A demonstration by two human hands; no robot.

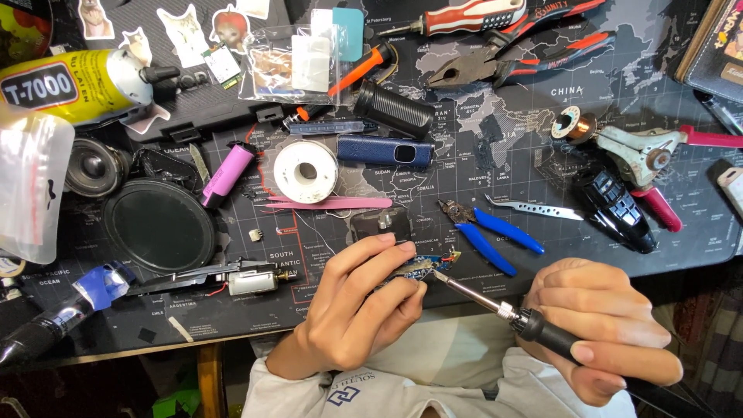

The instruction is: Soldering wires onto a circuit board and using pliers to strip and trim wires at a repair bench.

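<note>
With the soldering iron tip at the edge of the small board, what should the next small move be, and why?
Probably hold the tip steady on the joint. The right hand grips the soldering iron, whose tip meets the near edge of the small circuit board pinched in the left hand. No solder wire is in either hand; the solder spool lies on the mat.

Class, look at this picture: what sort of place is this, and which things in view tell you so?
Probably a hobby electronics repair bench. The right hand holds a soldering iron with its tip at a small circuit board pinched in the left hand. Blue-handled cutters and a solder spool lie on the dark work mat.
</note>
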